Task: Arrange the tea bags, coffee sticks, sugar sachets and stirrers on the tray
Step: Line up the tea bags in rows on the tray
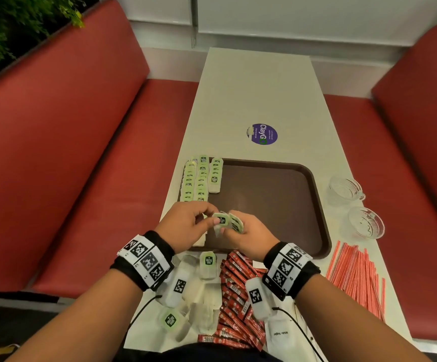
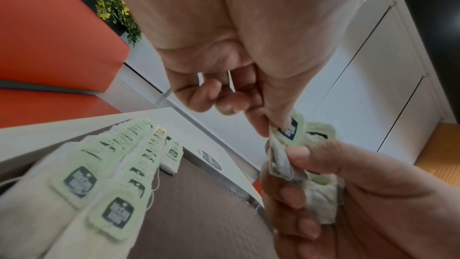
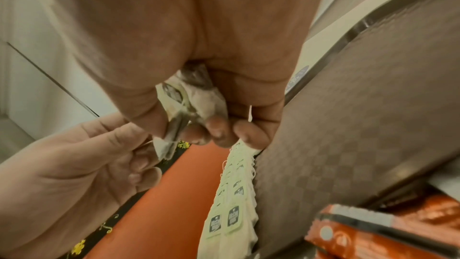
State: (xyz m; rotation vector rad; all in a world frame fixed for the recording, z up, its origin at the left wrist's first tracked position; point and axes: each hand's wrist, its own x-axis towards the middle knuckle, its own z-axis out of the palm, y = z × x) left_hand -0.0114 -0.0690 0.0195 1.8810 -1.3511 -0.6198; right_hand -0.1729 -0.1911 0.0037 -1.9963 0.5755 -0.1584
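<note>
Tray (image 1: 277, 205) holds 3 tea-bag rows (image 1: 199, 181) at left.

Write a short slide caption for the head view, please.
Both hands hold tea bags above the brown tray.

Tray (image 1: 285, 194) at bench (image 1: 254, 90) centre, sticker (image 1: 262, 134) behind it. Rows of tea bags (image 1: 201, 178) along tray's left side. Two glass bowls (image 1: 353, 202) right of tray, stirrers (image 1: 355, 278) before bowls. Coffee sticks (image 1: 235, 293) before tray, loose tea bags (image 1: 207, 265) left of them, sugar sachet (image 1: 280, 335) right of them. Both hands above tray's near left corner, left hand (image 1: 183, 223) and right hand (image 1: 248, 233) touching over held tea bags (image 1: 227, 222).
</note>
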